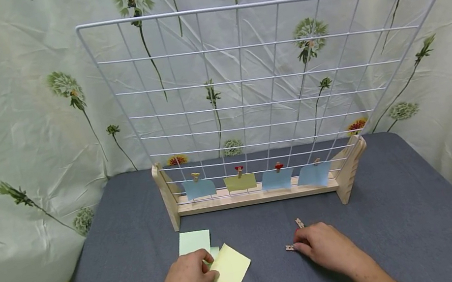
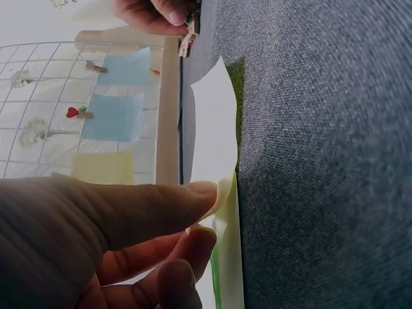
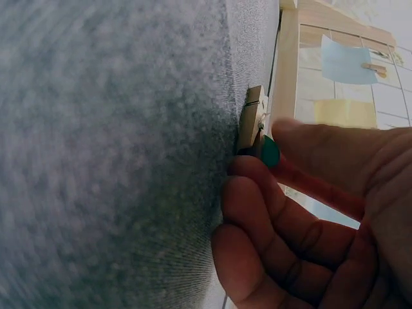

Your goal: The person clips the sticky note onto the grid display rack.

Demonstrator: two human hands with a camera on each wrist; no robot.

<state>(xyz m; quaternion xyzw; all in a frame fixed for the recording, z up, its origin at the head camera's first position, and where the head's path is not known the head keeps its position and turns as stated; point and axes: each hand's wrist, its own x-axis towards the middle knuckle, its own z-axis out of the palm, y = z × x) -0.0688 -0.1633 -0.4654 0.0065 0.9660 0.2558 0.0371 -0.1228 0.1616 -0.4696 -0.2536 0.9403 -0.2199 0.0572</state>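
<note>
Pale yellow square paper note (image 1: 233,268) pinched before the white wire rack (image 1: 258,197)

Before the rack's left half, I see a left hand (image 1: 187,276) holding it between thumb and forefinger, beside a pale green square paper note (image 1: 194,242). Before its right half, a right hand (image 1: 328,247), fingers curled, pinches a green-ended wooden clothespin (image 1: 290,248); another wooden clothespin (image 1: 299,223) lies nearer the rack.

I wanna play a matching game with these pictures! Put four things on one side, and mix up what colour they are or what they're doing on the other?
Things:
1. Left hand
2. Right hand
3. Grid
4. Table

Matches:
A. White
B. Pinching a yellow note
C. Dark grey-blue
D. Touching a clothespin

Right pairs: 1-B, 2-D, 3-A, 4-C
</note>
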